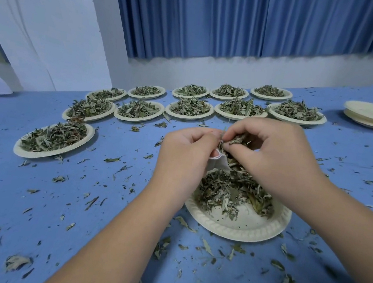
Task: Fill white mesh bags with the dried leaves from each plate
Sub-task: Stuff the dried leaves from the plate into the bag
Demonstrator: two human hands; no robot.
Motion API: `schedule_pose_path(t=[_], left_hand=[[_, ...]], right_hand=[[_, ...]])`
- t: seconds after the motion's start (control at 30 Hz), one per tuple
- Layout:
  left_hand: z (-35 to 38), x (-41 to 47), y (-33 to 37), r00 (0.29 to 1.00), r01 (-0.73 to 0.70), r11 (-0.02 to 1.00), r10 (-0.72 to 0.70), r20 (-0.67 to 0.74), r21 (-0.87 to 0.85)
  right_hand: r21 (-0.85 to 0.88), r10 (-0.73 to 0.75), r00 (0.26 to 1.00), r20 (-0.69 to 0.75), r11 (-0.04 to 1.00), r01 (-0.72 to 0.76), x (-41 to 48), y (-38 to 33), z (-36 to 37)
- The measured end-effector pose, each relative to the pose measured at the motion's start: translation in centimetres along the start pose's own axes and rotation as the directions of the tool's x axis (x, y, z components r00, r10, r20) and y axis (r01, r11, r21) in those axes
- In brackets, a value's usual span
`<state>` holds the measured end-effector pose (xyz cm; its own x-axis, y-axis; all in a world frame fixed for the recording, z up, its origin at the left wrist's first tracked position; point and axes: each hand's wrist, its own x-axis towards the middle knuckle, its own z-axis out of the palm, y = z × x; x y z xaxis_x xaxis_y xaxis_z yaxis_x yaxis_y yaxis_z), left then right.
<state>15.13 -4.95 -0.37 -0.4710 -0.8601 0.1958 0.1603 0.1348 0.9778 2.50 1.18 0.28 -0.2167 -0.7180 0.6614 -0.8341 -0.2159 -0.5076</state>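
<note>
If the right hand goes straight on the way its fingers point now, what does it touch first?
Its fingers point left, toward the left hand. The right hand, pinching dried leaves, would probably first meet the white mesh bag held open there, then the left fingers; depth is unclear.

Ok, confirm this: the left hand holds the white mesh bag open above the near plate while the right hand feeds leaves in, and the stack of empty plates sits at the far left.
Wrong on one point: the head view shows the stack of empty plates at the far right, not left. The rest stands: left hand holds the white mesh bag above the near plate, right hand feeding leaves.
</note>
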Motion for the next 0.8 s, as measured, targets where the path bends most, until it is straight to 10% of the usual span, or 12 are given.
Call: schedule_pose_path(t=[0.8], left_hand=[[-0.5,0.5,-0.4,0.998,-0.034,0.997,0.038,-0.048,0.073]], right_hand=[[-0.055,-0.085,0.975,0.204,0.994,0.098,0.3,0.4,-1.1]])
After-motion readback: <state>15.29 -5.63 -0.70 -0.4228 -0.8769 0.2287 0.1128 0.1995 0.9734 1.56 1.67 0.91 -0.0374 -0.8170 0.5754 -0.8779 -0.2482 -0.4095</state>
